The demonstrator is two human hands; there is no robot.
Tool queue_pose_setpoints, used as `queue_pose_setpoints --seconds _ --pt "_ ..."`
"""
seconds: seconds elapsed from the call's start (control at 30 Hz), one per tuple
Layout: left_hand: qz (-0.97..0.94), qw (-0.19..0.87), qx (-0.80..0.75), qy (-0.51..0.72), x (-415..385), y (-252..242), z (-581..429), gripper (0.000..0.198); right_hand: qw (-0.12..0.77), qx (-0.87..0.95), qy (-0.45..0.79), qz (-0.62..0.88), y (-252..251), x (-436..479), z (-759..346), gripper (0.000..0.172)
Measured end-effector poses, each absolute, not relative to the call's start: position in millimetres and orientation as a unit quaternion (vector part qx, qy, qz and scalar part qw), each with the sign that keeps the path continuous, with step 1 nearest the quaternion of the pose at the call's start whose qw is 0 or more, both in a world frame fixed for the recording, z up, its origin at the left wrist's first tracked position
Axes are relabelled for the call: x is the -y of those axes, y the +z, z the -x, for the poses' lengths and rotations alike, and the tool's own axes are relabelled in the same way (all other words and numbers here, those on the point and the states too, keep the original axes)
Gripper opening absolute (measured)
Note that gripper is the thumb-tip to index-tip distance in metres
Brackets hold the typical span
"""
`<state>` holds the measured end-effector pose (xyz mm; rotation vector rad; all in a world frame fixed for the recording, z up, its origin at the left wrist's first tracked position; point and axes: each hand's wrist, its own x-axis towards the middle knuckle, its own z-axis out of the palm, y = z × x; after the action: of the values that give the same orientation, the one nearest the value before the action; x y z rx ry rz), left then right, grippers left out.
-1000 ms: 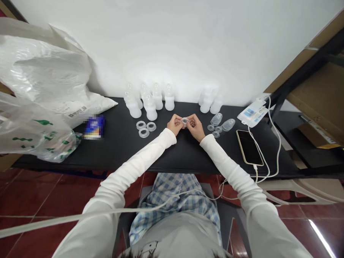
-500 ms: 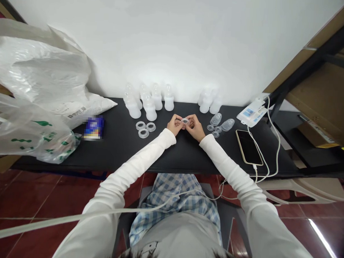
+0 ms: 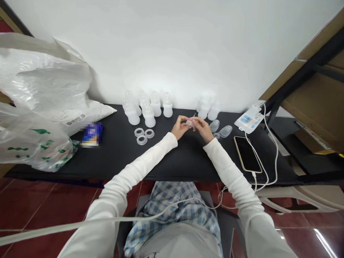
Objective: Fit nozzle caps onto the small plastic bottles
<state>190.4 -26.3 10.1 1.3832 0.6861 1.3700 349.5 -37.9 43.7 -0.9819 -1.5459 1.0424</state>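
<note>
Over the middle of the black table, my left hand [image 3: 179, 127] pinches a translucent bottle collar ring [image 3: 189, 123], now tilted on edge. My right hand [image 3: 203, 129] has its fingers closed on the ring's other side; whether a nipple sits in it is hidden by the fingers. Left of my hands, three loose collar rings [image 3: 142, 140] lie together. Behind them stand several white baby bottles [image 3: 149, 119] with clear domed caps. Close to my right hand lie two clear caps [image 3: 225, 131] and a small clear disc-like part [image 3: 216, 135]. More white bottles [image 3: 213, 112] stand behind that hand.
A phone [image 3: 247, 154] with a charging cable and a white power strip [image 3: 250, 119] lie at the right. Large white plastic bags [image 3: 40, 77] and a blue packet [image 3: 92, 134] fill the left. A long cable [image 3: 99, 219] crosses my lap.
The ring has turned from lying level to standing tilted between my fingers. My right hand has shifted slightly right and now covers some small clear parts. The view has tilted up slightly.
</note>
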Motion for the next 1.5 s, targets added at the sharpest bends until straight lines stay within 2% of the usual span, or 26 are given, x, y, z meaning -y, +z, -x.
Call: queue_pose_setpoints --seconds 0.1,0.2,0.3,0.4,0.53,0.7,0.8,0.9,0.97,1.07,1.2,1.3,1.4,1.5 --pt "-0.574 0.518 -0.322 0.547 6.1 14.9 -213.0 0.043 0.589 0.599 0.318 0.439 56.3 35.4 -366.2 0.053" --pt "-0.579 0.437 -0.43 0.538 -17.8 23.1 -243.1 0.052 0.664 0.553 0.212 0.457 64.1 31.0 -382.1 0.05" --pt "-0.613 0.334 -0.501 0.511 -36.7 33.0 -274.9 0.066 0.7 0.521 0.175 0.457 65.8 26.7 -391.8 0.045" --pt "-0.626 0.296 -0.555 0.46 -44.5 38.8 -296.1 0.059 0.707 0.506 0.161 0.468 63.5 24.0 -395.8 0.045" --pt "-0.65 0.277 -0.533 0.466 -35.1 33.0 -287.5 0.041 0.692 0.512 0.159 0.484 60.7 23.5 -398.9 0.044" --pt "-0.733 0.244 -0.399 0.494 -3.1 16.7 -220.7 0.045 0.635 0.566 0.242 0.467 61.4 26.8 -396.8 0.042" --pt "-0.76 0.204 -0.38 0.485 17.1 14.4 -178.9 0.049 0.551 0.633 0.333 0.43 62.5 31.8 -390.1 0.041" --pt "-0.763 0.201 -0.372 0.489 31.3 15.9 -153.3 0.049 0.519 0.649 0.384 0.402 64.1 37.9 -383.9 0.042" --pt "-0.749 0.243 -0.367 0.495 35.7 16.7 -145.8 0.048 0.512 0.65 0.404 0.39 65.8 41.5 -381.7 0.043" --pt "-0.685 0.382 -0.376 0.494 34.3 17.9 -143.5 0.05 0.496 0.662 0.429 0.362 68.8 45.8 -379.9 0.043" --pt "-0.58 0.606 -0.374 0.395 24.4 20.7 -142.5 0.07 0.481 0.687 0.432 0.331 71.3 49.4 -376.5 0.04" --pt "-0.554 0.671 -0.361 0.336 20.9 21.0 -140.1 0.074 0.474 0.702 0.414 0.332 68.6 48.5 -374.1 0.042" --pt "-0.589 0.61 -0.382 0.368 27.1 19.6 -141.7 0.07 0.455 0.707 0.386 0.379 61.1 43.8 -374.3 0.047" --pt "-0.687 0.42 -0.402 0.435 39.7 21.2 -146.6 0.056 0.417 0.721 0.285 0.474 52.7 39.4 -376.0 0.047"
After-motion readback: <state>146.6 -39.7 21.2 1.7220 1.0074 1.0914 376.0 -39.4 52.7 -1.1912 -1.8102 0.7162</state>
